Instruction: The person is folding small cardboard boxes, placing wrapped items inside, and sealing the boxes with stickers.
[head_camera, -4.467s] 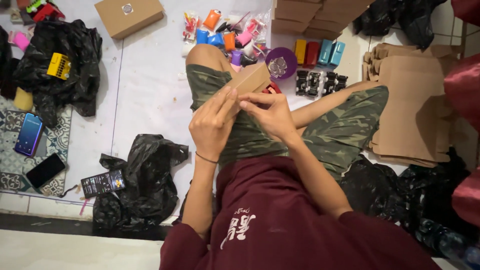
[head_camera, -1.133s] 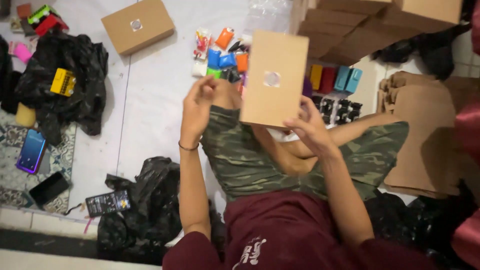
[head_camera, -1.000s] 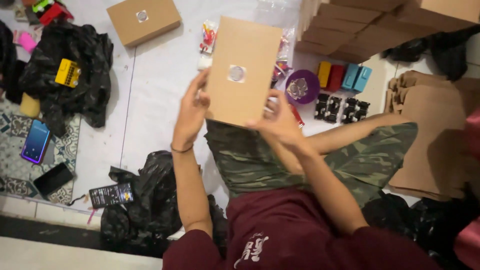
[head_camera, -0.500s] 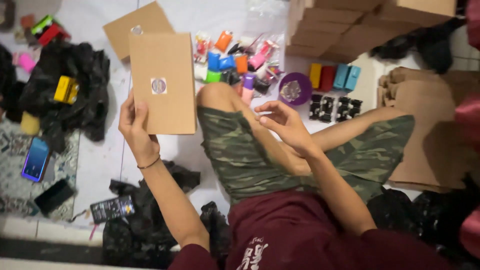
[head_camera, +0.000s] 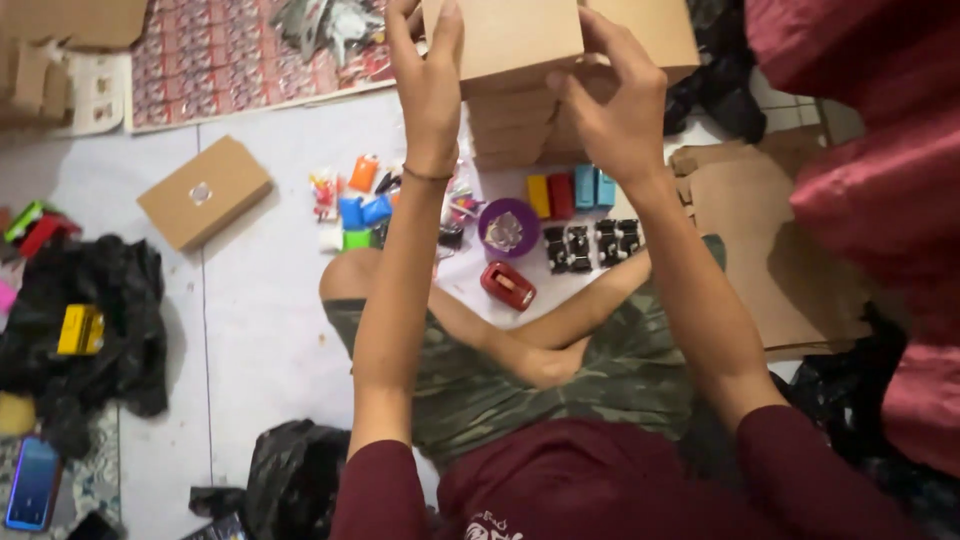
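Observation:
Both my arms reach up and forward. My left hand (head_camera: 425, 80) and my right hand (head_camera: 612, 100) grip the two sides of a plain brown cardboard box (head_camera: 510, 35) at the top edge of the view. The box is right above a stack of similar cardboard boxes (head_camera: 515, 130); I cannot tell whether it rests on the stack. My crossed legs in camouflage shorts (head_camera: 530, 380) lie below on the white floor.
A closed brown box with a round sticker (head_camera: 205, 190) lies on the floor at left. Small colourful toys (head_camera: 360, 200), a purple bowl (head_camera: 508, 228), a red tape dispenser (head_camera: 508, 285), black toy cars (head_camera: 590, 242), flat cardboard (head_camera: 770, 250) and black bags (head_camera: 95, 320) surround me.
My left hand has swung the box from the left side up to the middle over the stack. My right hand has risen from my lap and gripped it too. The view has tilted upward.

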